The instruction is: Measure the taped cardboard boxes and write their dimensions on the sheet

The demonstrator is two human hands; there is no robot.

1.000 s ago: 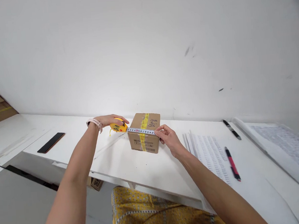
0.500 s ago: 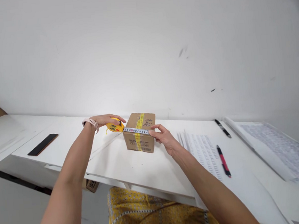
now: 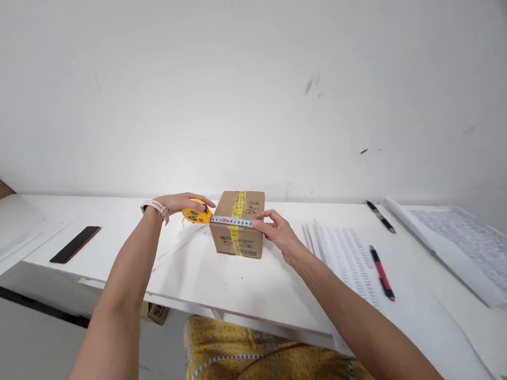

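Observation:
A small cardboard box [image 3: 229,239] with yellow tape and black handwriting stands upright on the white table [image 3: 190,272]. My left hand [image 3: 183,202] is closed around a yellow tape measure [image 3: 196,213] at the box's left side. The white blade [image 3: 232,221] of the tape measure is drawn out across the box's top front edge. At the right corner of that edge, my right hand [image 3: 277,229] pinches the blade's end between thumb and fingers. The blade's tip is hidden by those fingers.
Printed sheets [image 3: 343,259] lie right of the box. Beyond them are a red and black pen [image 3: 382,273], a black pen [image 3: 381,216] and a plastic-wrapped packet [image 3: 471,248]. A flat black object [image 3: 75,244] lies at left. Behind rises a white wall [image 3: 226,86].
Both hands keep the tape measure stretched along the same box edge. The whole scene has shifted very slightly in the view; nothing was let go.

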